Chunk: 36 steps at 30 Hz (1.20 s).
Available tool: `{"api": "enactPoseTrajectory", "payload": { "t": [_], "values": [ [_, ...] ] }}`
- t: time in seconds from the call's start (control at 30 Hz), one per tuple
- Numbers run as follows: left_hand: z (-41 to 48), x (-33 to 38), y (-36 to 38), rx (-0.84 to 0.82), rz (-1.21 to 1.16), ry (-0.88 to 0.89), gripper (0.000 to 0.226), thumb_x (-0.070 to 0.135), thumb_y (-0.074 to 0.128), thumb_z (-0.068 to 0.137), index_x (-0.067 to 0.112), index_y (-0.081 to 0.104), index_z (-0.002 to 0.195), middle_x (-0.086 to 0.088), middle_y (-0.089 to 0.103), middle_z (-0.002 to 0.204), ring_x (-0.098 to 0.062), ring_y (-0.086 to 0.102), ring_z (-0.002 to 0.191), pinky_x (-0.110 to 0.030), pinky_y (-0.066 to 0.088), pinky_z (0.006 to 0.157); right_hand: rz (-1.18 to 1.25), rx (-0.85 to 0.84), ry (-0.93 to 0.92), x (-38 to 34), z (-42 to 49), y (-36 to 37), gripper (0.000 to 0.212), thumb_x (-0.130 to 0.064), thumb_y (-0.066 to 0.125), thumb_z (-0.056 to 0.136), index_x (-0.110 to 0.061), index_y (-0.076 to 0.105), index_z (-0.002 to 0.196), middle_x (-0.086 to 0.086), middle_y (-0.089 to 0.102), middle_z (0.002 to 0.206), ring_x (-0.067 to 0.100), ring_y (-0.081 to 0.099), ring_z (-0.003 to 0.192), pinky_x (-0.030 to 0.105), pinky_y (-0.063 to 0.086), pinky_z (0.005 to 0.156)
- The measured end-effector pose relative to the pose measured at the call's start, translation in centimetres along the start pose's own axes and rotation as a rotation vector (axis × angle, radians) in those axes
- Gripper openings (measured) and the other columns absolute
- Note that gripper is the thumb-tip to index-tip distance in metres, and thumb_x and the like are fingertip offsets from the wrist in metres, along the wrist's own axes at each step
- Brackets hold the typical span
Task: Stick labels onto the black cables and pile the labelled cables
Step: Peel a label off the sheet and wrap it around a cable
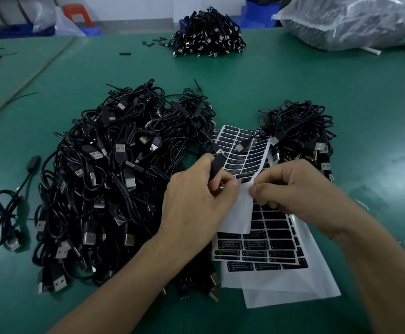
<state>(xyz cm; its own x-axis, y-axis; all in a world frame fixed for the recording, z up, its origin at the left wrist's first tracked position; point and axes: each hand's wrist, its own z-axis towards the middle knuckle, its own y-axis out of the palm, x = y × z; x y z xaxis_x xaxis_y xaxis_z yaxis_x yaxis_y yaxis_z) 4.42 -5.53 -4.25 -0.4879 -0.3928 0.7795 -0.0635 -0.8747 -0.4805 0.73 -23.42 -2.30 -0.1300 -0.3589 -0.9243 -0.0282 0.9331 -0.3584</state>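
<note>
A big heap of black USB cables (114, 179) lies left of centre on the green table. A smaller pile of black cables (302, 133) sits at the right, partly on a label sheet (242, 150). More sheets of black labels (269, 244) lie under my hands. My left hand (196, 198) grips the black controller block of a cable (217, 165). My right hand (293, 189) pinches the edge of a curled white backing sheet (238, 213), thumb and fingers closed on it. Whether a label is between the fingertips is hidden.
A third heap of black cables (208, 34) sits at the far side, with small black parts (153, 42) beside it. A large clear plastic bag (355, 20) fills the far right. One single cable (13, 206) lies at the left. A table seam runs diagonally at far left.
</note>
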Motion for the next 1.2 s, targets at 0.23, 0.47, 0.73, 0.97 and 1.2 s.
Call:
{"api": "enactPoseTrajectory", "payload": {
  "t": [0.23,0.47,0.73,0.97,1.2],
  "values": [
    [0.6,-1.1,-0.7,0.179,-0.317,-0.185,0.045,0.006,0.068,0.087,0.027,0.034,0.067,0.000,0.072,0.075,-0.017,0.072,0.066,-0.021,0.052,0.058,-0.389,0.304,0.125,1.1,0.1,-0.5,0.020,-0.025,0.079,0.075,-0.015,0.067,0.061,-0.009,0.059,0.048,0.001,0.050,0.044,0.011,0.038,0.039],
    [0.6,-1.3,-0.6,0.180,-0.292,-0.205,0.043,0.011,0.072,0.083,0.023,0.034,0.068,-0.001,0.075,0.076,-0.013,0.074,0.076,-0.037,0.055,0.063,-0.565,0.554,-0.392,-0.9,-0.8,3.7,0.010,-0.033,0.074,0.079,-0.029,0.066,0.075,-0.015,0.049,0.069,0.002,0.046,0.061,0.020,0.035,0.053],
    [0.6,-1.1,-0.4,0.168,-0.207,-0.188,0.046,0.021,0.077,0.076,0.025,0.032,0.067,-0.003,0.070,0.067,-0.019,0.071,0.069,-0.050,0.057,0.065,-0.600,0.570,-0.401,-0.8,-0.6,6.2,0.013,-0.021,0.085,0.076,-0.014,0.077,0.083,-0.010,0.045,0.072,0.008,0.043,0.060,0.014,0.028,0.055],
    [0.5,-1.1,-0.4,0.176,-0.187,-0.168,0.048,0.021,0.077,0.076,0.028,0.032,0.067,0.007,0.065,0.061,-0.029,0.069,0.071,-0.057,0.054,0.068,-0.597,0.589,-0.367,-0.8,-0.4,6.5,0.011,-0.023,0.079,0.084,-0.012,0.077,0.087,-0.002,0.055,0.074,0.018,0.054,0.066,0.033,0.045,0.058],
    [0.6,-1.1,-0.3,0.190,-0.191,-0.202,0.042,0.030,0.075,0.073,0.024,0.034,0.068,-0.005,0.065,0.064,-0.028,0.069,0.069,-0.054,0.055,0.066,-0.598,0.587,-0.335,-1.2,-0.5,6.7,0.014,-0.027,0.079,0.085,-0.014,0.076,0.090,-0.007,0.047,0.077,0.015,0.051,0.067,0.027,0.036,0.058]
  ]
}}
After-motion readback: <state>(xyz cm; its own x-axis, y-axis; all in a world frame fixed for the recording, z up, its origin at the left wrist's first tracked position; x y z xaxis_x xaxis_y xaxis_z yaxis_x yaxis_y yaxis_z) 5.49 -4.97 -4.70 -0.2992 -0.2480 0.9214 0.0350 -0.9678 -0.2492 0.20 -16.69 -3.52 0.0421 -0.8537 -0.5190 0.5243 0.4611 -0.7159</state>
